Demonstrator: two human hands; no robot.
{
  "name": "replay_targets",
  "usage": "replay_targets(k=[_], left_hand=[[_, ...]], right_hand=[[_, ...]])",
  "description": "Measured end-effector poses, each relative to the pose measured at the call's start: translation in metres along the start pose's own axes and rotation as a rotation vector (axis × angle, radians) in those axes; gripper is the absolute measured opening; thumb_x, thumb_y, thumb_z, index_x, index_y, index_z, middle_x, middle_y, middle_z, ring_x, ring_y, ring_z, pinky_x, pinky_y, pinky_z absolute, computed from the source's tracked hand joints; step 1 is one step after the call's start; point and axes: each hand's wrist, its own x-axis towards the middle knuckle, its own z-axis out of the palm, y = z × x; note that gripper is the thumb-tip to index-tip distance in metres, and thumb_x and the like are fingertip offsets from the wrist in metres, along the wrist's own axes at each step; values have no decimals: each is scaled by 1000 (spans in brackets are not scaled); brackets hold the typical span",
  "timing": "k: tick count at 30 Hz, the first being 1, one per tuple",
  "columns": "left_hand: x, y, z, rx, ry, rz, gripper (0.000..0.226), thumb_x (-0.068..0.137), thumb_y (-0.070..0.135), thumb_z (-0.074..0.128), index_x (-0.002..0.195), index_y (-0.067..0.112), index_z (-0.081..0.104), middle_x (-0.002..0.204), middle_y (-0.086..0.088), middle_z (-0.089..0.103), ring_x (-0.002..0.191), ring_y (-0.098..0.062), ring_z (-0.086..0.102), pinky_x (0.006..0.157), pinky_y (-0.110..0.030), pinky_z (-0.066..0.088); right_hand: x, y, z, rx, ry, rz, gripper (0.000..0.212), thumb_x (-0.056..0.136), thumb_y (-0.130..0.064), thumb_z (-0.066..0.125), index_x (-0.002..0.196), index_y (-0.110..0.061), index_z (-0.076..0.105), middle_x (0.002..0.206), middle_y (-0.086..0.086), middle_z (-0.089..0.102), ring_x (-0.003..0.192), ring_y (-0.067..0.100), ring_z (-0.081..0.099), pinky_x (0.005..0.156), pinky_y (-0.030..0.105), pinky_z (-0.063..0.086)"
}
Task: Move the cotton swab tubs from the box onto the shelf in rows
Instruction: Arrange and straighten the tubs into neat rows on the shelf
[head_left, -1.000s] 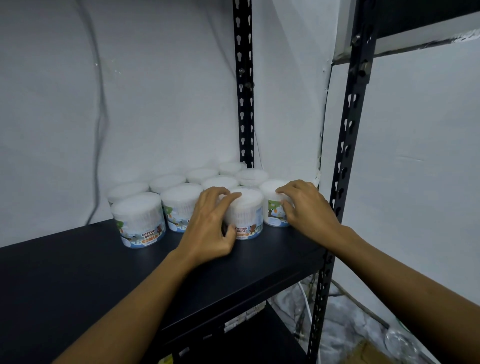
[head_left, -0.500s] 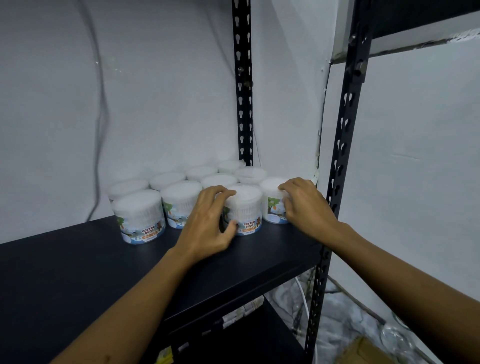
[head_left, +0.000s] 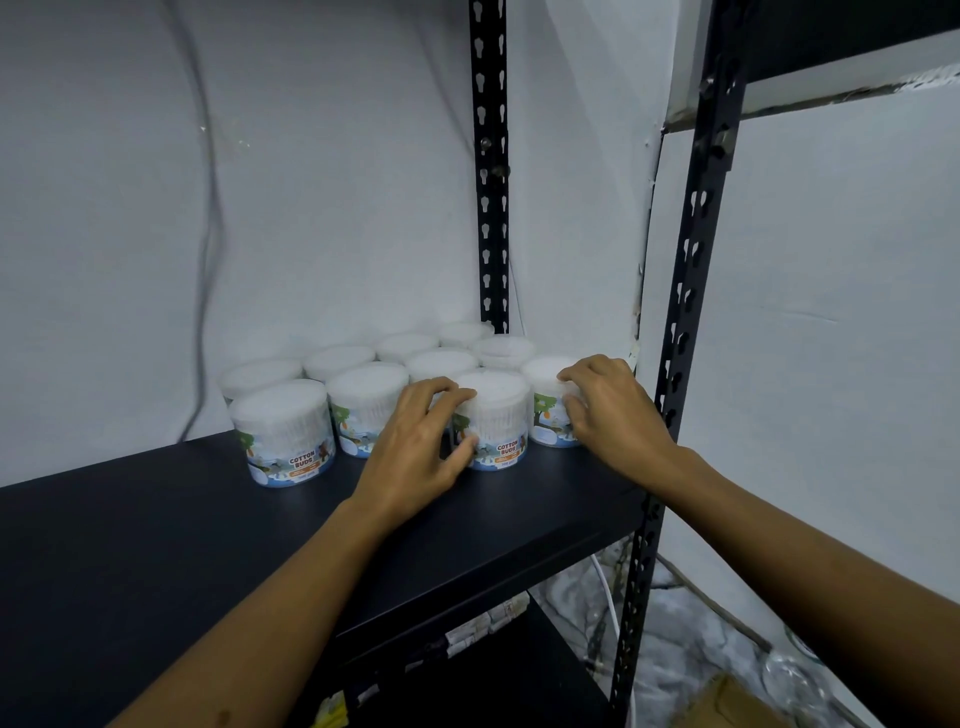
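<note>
Several white cotton swab tubs stand in rows at the back right of the black shelf (head_left: 218, 525). My left hand (head_left: 415, 447) grips the left side of a front-row tub (head_left: 496, 415) labelled "Cotton Buds", thumb low and fingers on its rim. My right hand (head_left: 610, 410) holds the rightmost front tub (head_left: 545, 400), fingers curled over its lid and side. Another front tub (head_left: 283, 428) stands free at the left end. The source box is only partly visible as a cardboard corner (head_left: 727, 701) at the bottom right.
A black perforated upright (head_left: 675, 364) stands close to my right wrist, and another post (head_left: 491, 166) rises behind the tubs. White walls close in the back and right. A lower shelf (head_left: 493, 675) lies beneath. The shelf's left and front surface is bare.
Both hands have stayed on the same two front tubs, which edged slightly back toward the row behind. The view shifted a little downward.
</note>
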Motion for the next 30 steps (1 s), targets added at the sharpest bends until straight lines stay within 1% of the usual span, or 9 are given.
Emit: replay_targets(k=[3,5,9,11,19,24,28,30], left_hand=[[-1,-1,1,-31,-5,-44,55,85,48,47,131,17,51,134,-4,44,124,-14,38,89,-24,41],[-2,-3,2,-69,-4,-75,55,85,48,50,132,19,50,134,-2,42,123,-12,39,90,-23,40],[-3,-4,2,-122,-2,-109,50,87,36,64,132,17,50,133,0,40,118,-11,45,92,-27,47],[-2,-4,2,-136,0,-116,49,87,32,67,131,17,51,133,1,41,116,-11,47,93,-30,49],[-2,-5,3,-152,-11,-126,48,87,33,68,130,19,51,133,1,41,113,-13,50,88,-37,53],[-2,-4,3,-144,-10,-132,48,87,34,68,129,19,52,132,2,41,111,-13,50,87,-38,53],[-3,-3,3,-151,-14,-142,48,87,35,67,129,19,51,133,3,40,111,-12,50,88,-38,53],[-3,-3,3,-149,-17,-147,48,87,35,67,130,20,51,133,3,40,110,-11,50,87,-38,53]], right_hand=[[-1,-1,-1,17,14,-6,31,93,-13,51,122,-5,59,123,11,54,118,26,42,88,36,46],[-2,-1,-1,23,14,-13,33,91,-8,50,122,-3,59,122,12,54,117,27,41,90,35,45],[-1,-1,-2,12,7,-25,34,90,-4,51,122,-3,60,121,13,56,116,29,42,89,35,44],[0,-1,-3,13,15,-30,33,91,-4,51,121,-3,61,120,13,57,115,29,43,88,35,44],[-3,-1,-1,18,41,-23,30,92,-8,52,120,-7,63,120,12,57,115,29,44,89,37,45],[-3,-2,-3,18,30,-12,30,93,-11,51,121,-10,63,120,10,58,115,28,44,83,42,50],[-3,-3,-4,13,19,1,30,94,-11,50,122,-8,62,121,11,57,116,28,44,85,42,50],[-3,-4,-4,-1,5,1,32,92,-7,50,122,-5,60,122,14,56,116,30,44,88,42,48]])
